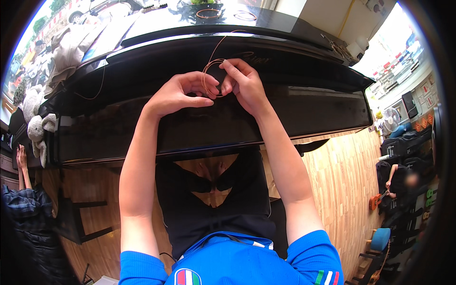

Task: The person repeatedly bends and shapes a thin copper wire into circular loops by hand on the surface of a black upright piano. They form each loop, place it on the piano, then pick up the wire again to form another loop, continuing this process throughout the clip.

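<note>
A thin copper-coloured wire in a loose coil [206, 67] is held above the closed lid of a black piano [313, 104], its free end trailing upward. My right hand [241, 83] pinches the top right of the coil between thumb and fingers. My left hand [183, 94] is at the lower left of the coil, fingers curled round the wire and thumb stretched beneath. Two more coiled wires [208, 13] lie on the piano top, and another thin wire [101, 85] dangles at the left.
Plush toys [39, 126] and cloths crowd the piano's left end. Another person's hands [21, 156] rest on a dark surface at far left. A seated person [399, 183] with a small orange guitar [375, 201] is at right, among cases and a fan [390, 118]. A blue stool [380, 237] stands below.
</note>
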Tool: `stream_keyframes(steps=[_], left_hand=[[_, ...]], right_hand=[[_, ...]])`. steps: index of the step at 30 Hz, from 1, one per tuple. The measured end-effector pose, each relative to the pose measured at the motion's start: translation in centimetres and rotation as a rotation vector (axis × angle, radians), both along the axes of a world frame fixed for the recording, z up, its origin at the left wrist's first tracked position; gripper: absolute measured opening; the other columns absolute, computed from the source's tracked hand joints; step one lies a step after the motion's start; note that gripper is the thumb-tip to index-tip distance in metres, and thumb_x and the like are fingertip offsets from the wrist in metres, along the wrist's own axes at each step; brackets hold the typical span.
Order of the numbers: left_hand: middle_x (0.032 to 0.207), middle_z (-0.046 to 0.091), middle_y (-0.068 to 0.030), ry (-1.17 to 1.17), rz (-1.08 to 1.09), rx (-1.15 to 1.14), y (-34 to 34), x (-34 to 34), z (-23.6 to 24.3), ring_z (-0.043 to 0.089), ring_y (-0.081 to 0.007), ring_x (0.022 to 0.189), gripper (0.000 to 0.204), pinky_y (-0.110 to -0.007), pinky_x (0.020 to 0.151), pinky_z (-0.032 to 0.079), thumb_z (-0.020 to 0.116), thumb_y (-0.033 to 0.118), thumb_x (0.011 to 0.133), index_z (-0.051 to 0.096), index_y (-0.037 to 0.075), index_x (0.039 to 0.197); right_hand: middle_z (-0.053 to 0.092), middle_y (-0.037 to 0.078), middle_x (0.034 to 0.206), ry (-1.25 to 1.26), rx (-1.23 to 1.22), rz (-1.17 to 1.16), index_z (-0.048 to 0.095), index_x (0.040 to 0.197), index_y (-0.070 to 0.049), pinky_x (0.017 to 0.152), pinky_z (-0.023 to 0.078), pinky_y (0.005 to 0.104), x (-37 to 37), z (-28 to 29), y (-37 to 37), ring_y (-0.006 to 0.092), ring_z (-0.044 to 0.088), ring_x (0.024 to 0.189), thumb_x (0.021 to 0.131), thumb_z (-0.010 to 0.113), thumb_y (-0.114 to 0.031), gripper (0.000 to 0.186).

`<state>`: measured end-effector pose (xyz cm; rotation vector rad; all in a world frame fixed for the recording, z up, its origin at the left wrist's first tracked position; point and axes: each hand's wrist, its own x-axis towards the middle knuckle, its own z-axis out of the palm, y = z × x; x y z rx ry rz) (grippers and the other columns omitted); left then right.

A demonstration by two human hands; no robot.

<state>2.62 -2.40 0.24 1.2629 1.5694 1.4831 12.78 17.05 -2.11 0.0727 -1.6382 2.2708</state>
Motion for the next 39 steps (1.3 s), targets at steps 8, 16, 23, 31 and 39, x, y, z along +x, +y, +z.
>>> stream_keyframes(steps=[8,16,23,31,39], left_hand=[[0.102,0.073,-0.0091,-0.099,0.004,-0.013,0.2,-0.2,-0.2,0.071,-0.0173,0.097,0.032,-0.032,0.093,0.055,0.078,0.008,0.085,0.069,0.001,0.115],[0.095,0.073,-0.0040,-0.019,0.090,-0.062,0.0,-0.1,-0.2,0.069,-0.0118,0.093,0.031,-0.027,0.089,0.053,0.081,0.023,0.085,0.074,0.004,0.109],[0.092,0.072,-0.0027,-0.031,0.086,-0.031,0.1,-0.1,-0.3,0.068,-0.0116,0.090,0.024,-0.027,0.087,0.053,0.079,0.022,0.085,0.073,0.004,0.100],[0.090,0.068,-0.0039,-0.039,0.099,0.012,0.4,-0.8,-0.9,0.067,-0.0130,0.087,0.023,-0.027,0.082,0.052,0.072,0.017,0.087,0.068,0.003,0.103],[0.086,0.066,-0.0039,-0.004,0.192,0.074,0.5,-0.1,-0.7,0.066,-0.0154,0.092,0.021,-0.030,0.091,0.049,0.068,0.018,0.088,0.066,0.003,0.103]], right_hand=[[0.057,0.004,0.061,-0.018,-0.039,0.035,0.062,0.106,0.000,0.058,0.052,0.0286,0.1,0.1,0.2,0.0127,0.059,0.055,0.102,0.059,-0.023,0.024],[0.057,0.004,0.062,-0.016,-0.045,0.039,0.062,0.105,0.000,0.060,0.052,0.0289,0.0,0.1,0.2,0.0129,0.059,0.056,0.102,0.059,-0.023,0.024],[0.058,0.004,0.063,-0.001,-0.059,0.037,0.062,0.106,0.000,0.062,0.052,0.0290,0.1,0.2,0.1,0.0137,0.061,0.058,0.101,0.060,-0.023,0.023],[0.059,0.005,0.065,-0.015,-0.018,0.025,0.061,0.107,0.000,0.064,0.054,0.0298,0.0,0.0,-0.1,0.0141,0.062,0.061,0.100,0.062,-0.023,0.024],[0.057,0.001,0.068,0.004,-0.044,0.006,0.064,0.103,0.001,0.064,0.047,0.0273,-0.2,-0.3,0.2,0.0115,0.057,0.062,0.096,0.066,-0.016,0.018]])
